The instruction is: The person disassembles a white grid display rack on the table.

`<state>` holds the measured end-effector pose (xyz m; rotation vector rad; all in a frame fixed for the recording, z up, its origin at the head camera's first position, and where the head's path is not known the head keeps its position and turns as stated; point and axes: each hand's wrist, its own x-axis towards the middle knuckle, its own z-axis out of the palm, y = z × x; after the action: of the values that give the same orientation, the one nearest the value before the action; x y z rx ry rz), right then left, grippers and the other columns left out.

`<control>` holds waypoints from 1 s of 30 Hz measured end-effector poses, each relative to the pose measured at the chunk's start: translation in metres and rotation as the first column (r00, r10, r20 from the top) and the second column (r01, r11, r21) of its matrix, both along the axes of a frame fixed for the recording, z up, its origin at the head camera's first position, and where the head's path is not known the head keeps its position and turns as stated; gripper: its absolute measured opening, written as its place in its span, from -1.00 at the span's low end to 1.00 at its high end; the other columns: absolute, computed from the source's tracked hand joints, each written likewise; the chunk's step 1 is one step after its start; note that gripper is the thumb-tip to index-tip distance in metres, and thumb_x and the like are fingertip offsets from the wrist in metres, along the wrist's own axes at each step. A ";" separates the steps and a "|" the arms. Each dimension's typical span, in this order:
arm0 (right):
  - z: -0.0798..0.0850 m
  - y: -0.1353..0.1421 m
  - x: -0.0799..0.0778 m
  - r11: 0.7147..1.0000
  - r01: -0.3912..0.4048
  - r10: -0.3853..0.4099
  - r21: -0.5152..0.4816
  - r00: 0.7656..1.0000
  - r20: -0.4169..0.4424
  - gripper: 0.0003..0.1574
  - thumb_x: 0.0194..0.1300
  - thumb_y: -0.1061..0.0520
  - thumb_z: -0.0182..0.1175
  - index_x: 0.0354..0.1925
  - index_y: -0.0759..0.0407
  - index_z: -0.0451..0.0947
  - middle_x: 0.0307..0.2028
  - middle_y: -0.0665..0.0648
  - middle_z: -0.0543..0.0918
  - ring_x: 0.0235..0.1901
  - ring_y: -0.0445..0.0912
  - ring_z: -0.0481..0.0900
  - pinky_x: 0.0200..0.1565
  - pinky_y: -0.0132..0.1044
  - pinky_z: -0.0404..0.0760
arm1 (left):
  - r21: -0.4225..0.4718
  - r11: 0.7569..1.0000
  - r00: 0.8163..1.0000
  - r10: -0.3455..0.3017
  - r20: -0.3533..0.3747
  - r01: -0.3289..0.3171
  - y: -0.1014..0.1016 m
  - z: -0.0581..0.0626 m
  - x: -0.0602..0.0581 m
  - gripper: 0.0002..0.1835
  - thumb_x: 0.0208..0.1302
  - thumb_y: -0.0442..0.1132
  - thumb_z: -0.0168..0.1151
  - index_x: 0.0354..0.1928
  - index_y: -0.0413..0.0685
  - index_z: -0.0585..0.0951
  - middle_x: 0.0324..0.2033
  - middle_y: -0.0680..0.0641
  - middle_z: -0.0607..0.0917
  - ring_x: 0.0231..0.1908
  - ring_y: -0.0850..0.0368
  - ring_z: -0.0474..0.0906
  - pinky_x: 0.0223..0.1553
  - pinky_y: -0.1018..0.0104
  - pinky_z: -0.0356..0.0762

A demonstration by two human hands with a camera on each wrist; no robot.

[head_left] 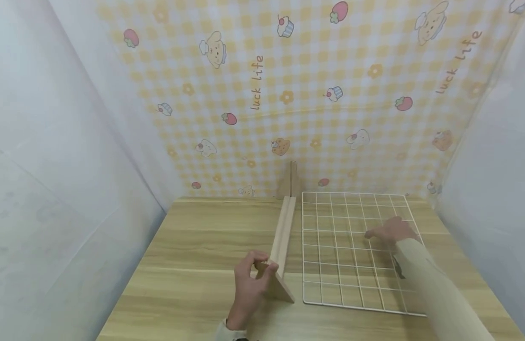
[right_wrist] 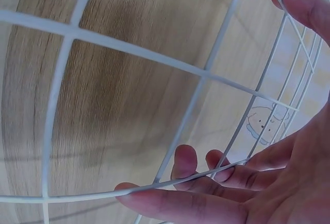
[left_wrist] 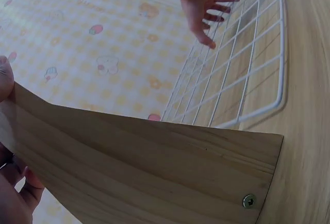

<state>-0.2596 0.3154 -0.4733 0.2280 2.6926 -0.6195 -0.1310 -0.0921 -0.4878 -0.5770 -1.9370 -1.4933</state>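
Observation:
A wooden stand (head_left: 283, 232) has a long bar and an upright wooden board at each end. At the near end board (left_wrist: 170, 162), my left hand (head_left: 253, 279) pinches the narrow upper part between thumb and fingers. A white wire grid panel (head_left: 343, 251) is to the right of the stand, its far edge overlapping the wall cloth in the head view. My right hand (head_left: 396, 230) holds the panel near its right side. In the right wrist view, its fingers (right_wrist: 185, 203) cross behind one wire, and the thumb lies at another wire, apart from the fingers.
The wood-grain table (head_left: 194, 251) carries both things. At the back hangs a yellow checked cloth (head_left: 305, 118) with printed figures, behind the stand's far end board (head_left: 290, 182). White sheets (head_left: 53, 199) close off the left and right sides. A screw head (left_wrist: 249, 201) shows in the near board.

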 end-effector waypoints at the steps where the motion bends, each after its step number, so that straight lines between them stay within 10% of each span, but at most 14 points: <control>1: 0.000 0.000 -0.001 1.000 -0.001 0.001 0.003 1.000 0.008 0.48 0.03 -0.54 0.28 0.21 0.77 0.15 0.12 0.78 0.30 -0.34 0.20 0.61 -0.40 -0.06 0.65 | -0.005 1.000 1.000 -0.005 -0.025 0.005 0.003 0.000 0.000 -0.73 0.03 -0.45 0.48 -0.26 -0.17 0.57 -0.33 -0.19 0.70 -0.29 0.31 0.51 -0.24 0.40 0.46; 19: -0.023 0.005 -0.022 0.999 -0.020 0.017 0.038 0.996 0.093 0.33 -0.06 -0.57 0.28 0.15 0.57 0.40 -0.14 0.49 0.63 -0.31 0.17 0.63 -0.35 0.01 0.66 | -0.017 1.000 0.995 -0.019 -0.096 0.018 0.017 0.000 0.002 -0.76 0.12 -0.34 0.47 -0.27 -0.19 0.55 -0.36 -0.18 0.68 -0.37 0.14 0.51 -0.32 0.39 0.44; 30: -0.027 0.001 -0.020 0.994 -0.014 0.007 0.105 0.998 0.068 0.29 -0.06 -0.56 0.27 0.15 0.52 0.43 0.06 0.68 0.49 -0.11 0.41 0.56 -0.22 0.23 0.63 | -0.024 1.000 0.994 -0.003 -0.110 0.000 0.016 -0.002 -0.001 -0.71 0.04 -0.39 0.50 -0.26 -0.20 0.55 -0.36 -0.17 0.68 -0.38 0.10 0.51 -0.35 0.38 0.44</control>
<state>-0.2794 0.3164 -0.5001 0.2574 2.6624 -0.4589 -0.1318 -0.0764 -0.4901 -0.6575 -1.8725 -1.4107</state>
